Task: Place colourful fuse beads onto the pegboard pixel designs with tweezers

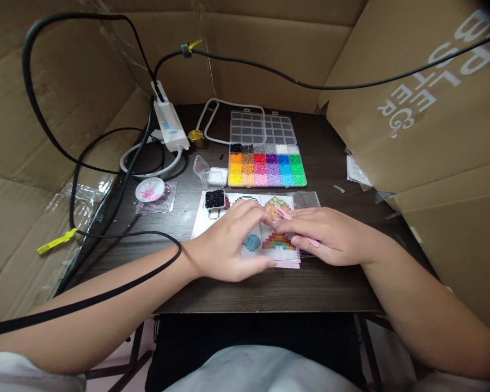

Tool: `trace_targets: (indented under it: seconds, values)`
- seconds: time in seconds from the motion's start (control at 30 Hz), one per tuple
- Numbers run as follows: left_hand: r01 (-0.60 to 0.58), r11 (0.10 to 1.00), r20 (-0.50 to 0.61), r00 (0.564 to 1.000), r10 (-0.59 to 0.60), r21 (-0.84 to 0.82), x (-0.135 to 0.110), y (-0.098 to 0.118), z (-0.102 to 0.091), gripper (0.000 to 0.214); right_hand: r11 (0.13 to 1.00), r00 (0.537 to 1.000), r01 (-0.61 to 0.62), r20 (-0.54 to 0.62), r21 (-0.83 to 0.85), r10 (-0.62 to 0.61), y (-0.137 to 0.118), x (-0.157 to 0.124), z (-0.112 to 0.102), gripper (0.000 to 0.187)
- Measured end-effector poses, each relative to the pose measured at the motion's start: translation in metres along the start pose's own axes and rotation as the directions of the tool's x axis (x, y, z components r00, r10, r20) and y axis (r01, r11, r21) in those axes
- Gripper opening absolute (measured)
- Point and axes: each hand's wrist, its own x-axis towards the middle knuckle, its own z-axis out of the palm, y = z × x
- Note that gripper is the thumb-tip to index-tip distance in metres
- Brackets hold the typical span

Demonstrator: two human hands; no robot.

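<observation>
My left hand [232, 239] lies on a printed pattern sheet [269, 239] with pixel pictures, its fingers spread and pressing the paper down. My right hand [326, 234] rests beside it on the sheet and is closed around pink tweezers [288, 216], whose tips point toward a strawberry-like picture. A clear pegboard [308, 198] lies over the sheet's right part. A small black-bead tray [214, 198] sits at the sheet's upper left.
An open bead organiser [267, 163] with many coloured compartments stands behind the sheet. A small clear box [212, 174], a white dish of pink beads [149, 189] on another pegboard [163, 202], a power adapter [170, 125] and black cables [106, 218] lie left. Cardboard walls surround the table [269, 288].
</observation>
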Motion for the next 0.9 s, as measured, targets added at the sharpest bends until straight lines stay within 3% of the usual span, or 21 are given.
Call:
trace_targets:
  seconds: [0.1,0.17,0.27,0.4,0.7,0.9]
  values:
    - [-0.041,0.983,0.217,0.976,0.001,0.177,-0.007,-0.004,0.006,0.106,0.999,0.998,-0.043,0.037,0.016,0.042,-0.002,-0.001,-0.002,0.030]
    - [0.031,0.966,0.249,0.964,-0.097,0.256,-0.011,-0.007,0.011,0.122,0.997,0.996,-0.075,0.056,0.002,0.075,-0.003,-0.002,-0.003,0.035]
    - [0.129,0.944,0.212,0.957,-0.199,0.304,-0.014,-0.010,0.016,0.122,0.994,0.991,-0.111,0.081,-0.004,0.111,-0.003,-0.005,-0.001,0.054]
    - [0.147,0.929,0.187,0.957,-0.220,0.340,-0.014,-0.010,0.018,0.121,0.990,0.985,-0.142,0.096,0.011,0.141,0.000,-0.006,0.006,0.069]
    - [0.230,0.918,0.083,0.959,-0.269,0.324,-0.013,-0.010,0.025,0.126,0.994,0.995,-0.098,0.017,0.037,0.098,-0.001,0.007,0.023,0.065]
    - [0.259,0.909,0.101,0.947,-0.306,0.326,-0.011,-0.010,0.025,0.125,0.993,0.995,-0.100,-0.011,0.060,0.100,0.000,0.011,0.029,0.063]
